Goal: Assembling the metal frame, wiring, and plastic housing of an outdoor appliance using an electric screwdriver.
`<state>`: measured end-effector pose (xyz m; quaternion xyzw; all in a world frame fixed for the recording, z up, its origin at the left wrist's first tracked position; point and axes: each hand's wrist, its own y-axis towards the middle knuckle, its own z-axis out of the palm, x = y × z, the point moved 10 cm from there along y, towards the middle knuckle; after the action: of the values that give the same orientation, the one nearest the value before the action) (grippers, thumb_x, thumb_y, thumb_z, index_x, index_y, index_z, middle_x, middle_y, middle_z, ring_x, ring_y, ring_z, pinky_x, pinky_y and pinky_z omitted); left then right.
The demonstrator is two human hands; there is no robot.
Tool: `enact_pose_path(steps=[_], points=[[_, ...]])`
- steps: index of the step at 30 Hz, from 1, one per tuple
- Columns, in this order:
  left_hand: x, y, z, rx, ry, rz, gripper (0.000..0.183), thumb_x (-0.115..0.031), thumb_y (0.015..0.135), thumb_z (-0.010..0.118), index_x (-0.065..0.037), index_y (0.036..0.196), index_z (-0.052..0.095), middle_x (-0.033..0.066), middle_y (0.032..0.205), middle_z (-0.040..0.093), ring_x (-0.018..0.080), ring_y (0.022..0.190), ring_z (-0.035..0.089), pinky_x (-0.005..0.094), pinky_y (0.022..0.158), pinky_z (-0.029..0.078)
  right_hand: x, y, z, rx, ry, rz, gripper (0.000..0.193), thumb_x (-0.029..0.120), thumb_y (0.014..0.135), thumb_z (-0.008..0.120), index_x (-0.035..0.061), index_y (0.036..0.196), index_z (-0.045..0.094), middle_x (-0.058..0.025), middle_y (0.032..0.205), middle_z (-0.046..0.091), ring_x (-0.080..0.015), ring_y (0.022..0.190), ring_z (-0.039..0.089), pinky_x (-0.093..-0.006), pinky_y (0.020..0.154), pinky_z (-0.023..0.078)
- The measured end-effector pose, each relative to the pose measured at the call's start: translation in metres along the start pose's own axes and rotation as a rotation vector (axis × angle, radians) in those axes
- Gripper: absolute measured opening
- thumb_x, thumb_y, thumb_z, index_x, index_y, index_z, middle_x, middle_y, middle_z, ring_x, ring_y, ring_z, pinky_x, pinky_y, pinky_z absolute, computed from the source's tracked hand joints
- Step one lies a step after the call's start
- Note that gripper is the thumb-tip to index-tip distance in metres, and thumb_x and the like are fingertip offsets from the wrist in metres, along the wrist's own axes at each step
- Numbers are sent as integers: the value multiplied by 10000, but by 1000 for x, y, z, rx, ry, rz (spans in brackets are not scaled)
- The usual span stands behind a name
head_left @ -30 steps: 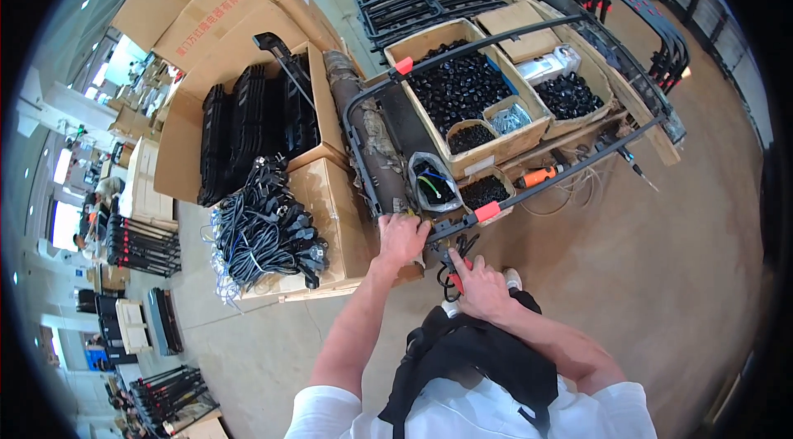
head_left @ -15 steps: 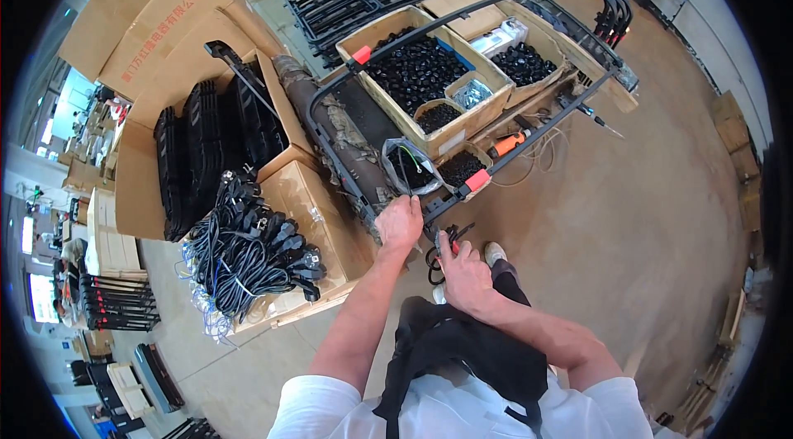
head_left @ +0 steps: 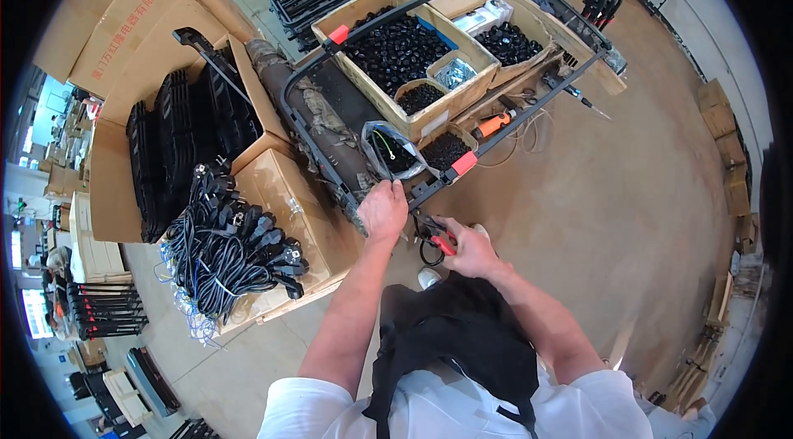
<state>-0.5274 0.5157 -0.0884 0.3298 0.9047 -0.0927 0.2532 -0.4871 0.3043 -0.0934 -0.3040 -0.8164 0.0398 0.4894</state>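
My left hand is closed at the near corner of a black metal frame. From its fingertips a thin black cable sticks up, ending in a yellow-green wire over a plastic bag of small black parts. To its right, my right hand grips red-handled pliers, their dark jaws pointing at the frame's corner. A loop of black cable hangs beside the pliers. Red pieces sit on the frame's bars. My fingers hide part of the cable.
Wooden boxes of black parts stand inside the frame, with an orange-handled tool beside them. A wrapped roll lies under the frame. At left, bundled black plug cables rest on a carton next to an open carton of black parts.
The view has shifted, so the frame and boxes sit further left and higher. My right hand has turned, and the red pliers handles show more clearly. My left hand keeps its grip.
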Motion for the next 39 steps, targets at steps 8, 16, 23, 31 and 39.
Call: enact_pose_path(steps=[8,16,23,31,39], points=[[-7,-1,1,-12,-13,-18,404,-389,1006,593,-42,816,675,229,905,721,464,874,689,570,791,517,-80,20,51,328,720,101,912,-9,787,660,78,1643,357,-80,1226,704,-170,946,656,-307,837,538],[0,-2,-3,-29,-12,-81,410,-388,1008,592,-39,809,676,230,908,721,461,877,692,568,801,520,-47,7,9,262,-110,145,349,127,913,588,-28,1218,657,-264,1089,711,-435,1064,682,-494,913,528],[-7,2,0,-32,88,-65,363,-358,1009,598,-44,843,672,195,921,718,425,828,703,546,753,542,-127,62,0,211,-211,295,417,311,933,675,-20,1185,680,-297,1226,688,-434,1185,661,-493,1000,526],[-13,-1,-8,-79,149,-81,334,-331,982,628,-55,795,651,181,842,702,407,739,706,530,677,570,-215,169,106,195,584,541,208,149,896,802,83,1065,701,-29,883,714,-173,666,661,-341,557,531],[-23,4,-16,-105,102,-122,295,-329,965,677,-38,925,696,163,881,692,395,760,699,498,693,568,-271,209,134,99,1248,556,278,150,893,795,160,1151,691,-20,992,695,-176,695,657,-318,550,528]])
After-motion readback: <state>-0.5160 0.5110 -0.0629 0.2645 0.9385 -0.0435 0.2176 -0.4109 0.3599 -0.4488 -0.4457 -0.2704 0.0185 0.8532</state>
